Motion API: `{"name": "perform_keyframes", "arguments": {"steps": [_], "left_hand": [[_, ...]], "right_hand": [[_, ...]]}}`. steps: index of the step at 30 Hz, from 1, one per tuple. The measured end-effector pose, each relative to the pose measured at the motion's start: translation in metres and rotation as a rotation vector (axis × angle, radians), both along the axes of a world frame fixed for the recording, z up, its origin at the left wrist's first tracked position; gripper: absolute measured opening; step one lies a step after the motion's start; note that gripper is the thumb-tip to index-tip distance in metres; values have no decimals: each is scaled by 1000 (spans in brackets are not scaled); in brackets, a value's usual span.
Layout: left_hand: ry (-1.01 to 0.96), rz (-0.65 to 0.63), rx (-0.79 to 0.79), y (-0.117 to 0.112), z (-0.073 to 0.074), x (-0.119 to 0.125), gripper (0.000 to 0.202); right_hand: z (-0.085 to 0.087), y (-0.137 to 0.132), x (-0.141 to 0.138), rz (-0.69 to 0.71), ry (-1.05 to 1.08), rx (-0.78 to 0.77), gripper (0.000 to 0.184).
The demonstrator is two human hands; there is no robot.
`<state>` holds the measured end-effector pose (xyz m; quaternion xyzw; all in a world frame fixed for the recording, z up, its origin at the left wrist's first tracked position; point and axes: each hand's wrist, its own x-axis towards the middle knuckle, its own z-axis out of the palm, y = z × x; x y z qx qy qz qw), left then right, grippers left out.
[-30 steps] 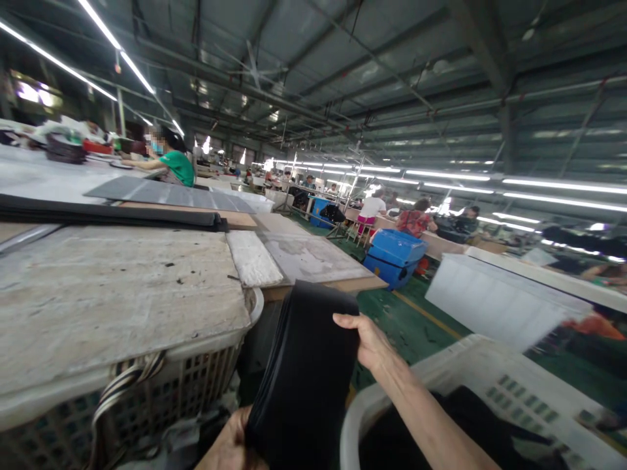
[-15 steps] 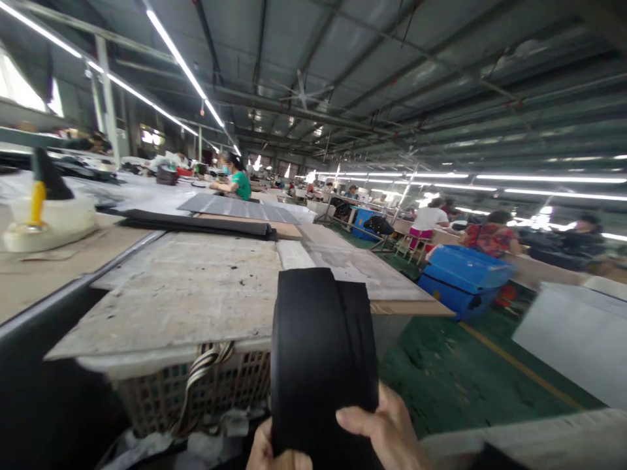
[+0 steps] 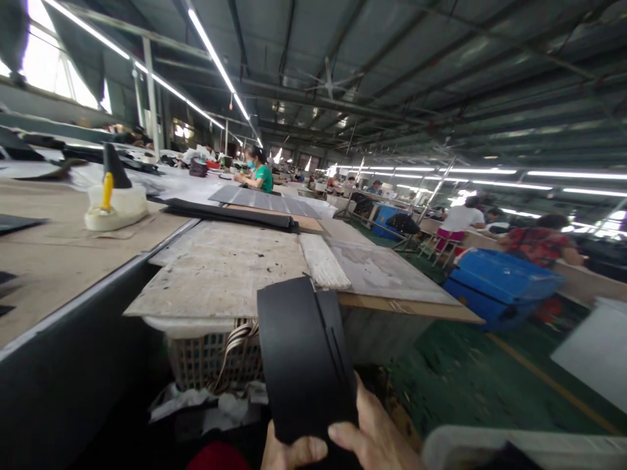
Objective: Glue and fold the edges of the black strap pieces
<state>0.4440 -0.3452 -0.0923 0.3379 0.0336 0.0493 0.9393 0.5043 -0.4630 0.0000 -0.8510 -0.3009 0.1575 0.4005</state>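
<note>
Both hands hold a stack of black sheet pieces (image 3: 304,359), which looks like leather or fabric strips, at its near end. My left hand (image 3: 289,452) grips the lower left edge with the thumb on top. On the right edge, my right hand (image 3: 375,431) is closed, its thumb pressing the top face. The stack curves upward and away from me, its layers slightly fanned at the right. Its far end shows in front of a worn, stained board (image 3: 220,261). The fingers under the stack are hidden.
A plastic basket (image 3: 196,359) with a striped strap stands under the board. Flat black sheets (image 3: 230,214) lie beyond it. To the left, a glue pot with a yellow-handled brush (image 3: 115,202) sits on a bench. A blue bin (image 3: 499,287) stands right; co-workers sit farther off.
My view has turned left, so the surroundings appear shifted right. The black stack has moved left relative to the board and tilts more to the left; both hands keep hold of it.
</note>
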Motion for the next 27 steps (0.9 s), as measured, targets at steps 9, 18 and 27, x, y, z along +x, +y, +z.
{"name": "perform_keyframes", "arguments": {"steps": [9, 18, 27], "left_hand": [[47, 122, -95, 5, -1, -2, 50], [157, 78, 120, 6, -14, -2, 33], [139, 67, 93, 6, -19, 0, 34]], "right_hand": [[-11, 5, 9, -191, -385, 46, 63], [-10, 13, 23, -331, -519, 58, 31], [-8, 19, 20, -462, -261, 117, 41]]}}
